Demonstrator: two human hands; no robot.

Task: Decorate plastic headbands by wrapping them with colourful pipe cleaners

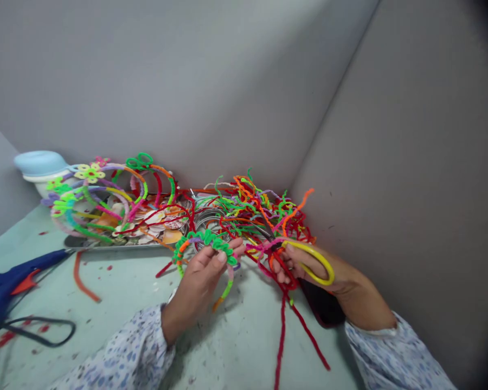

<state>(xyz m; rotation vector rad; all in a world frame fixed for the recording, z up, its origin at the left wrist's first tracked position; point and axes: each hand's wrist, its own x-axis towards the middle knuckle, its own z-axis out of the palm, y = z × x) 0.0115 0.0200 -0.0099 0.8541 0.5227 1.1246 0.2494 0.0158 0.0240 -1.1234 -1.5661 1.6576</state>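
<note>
My left hand (205, 276) is closed on a headband (183, 246) wrapped in coloured pipe cleaners. A row of green pipe-cleaner loops (211, 238) runs along its top, pinched between thumb and fingers. My right hand (290, 265) grips a pair of scissors with a yellow handle (329, 273), at the near edge of a heap of loose pipe cleaners (264, 200). The dark blades point up and left into the heap. Pink and red pipe cleaners cross in front of the right fingers and partly hide them. Long red strands (282, 336) hang toward the table's front.
Decorated headbands (106, 200) stand on a metal tray (126, 245) of shells at the left. Behind them is a blue-lidded container (43, 165). A blue glue gun (20, 276) with its cord lies far left. A dark phone (323, 306) lies beneath my right forearm. Grey walls close the back and right.
</note>
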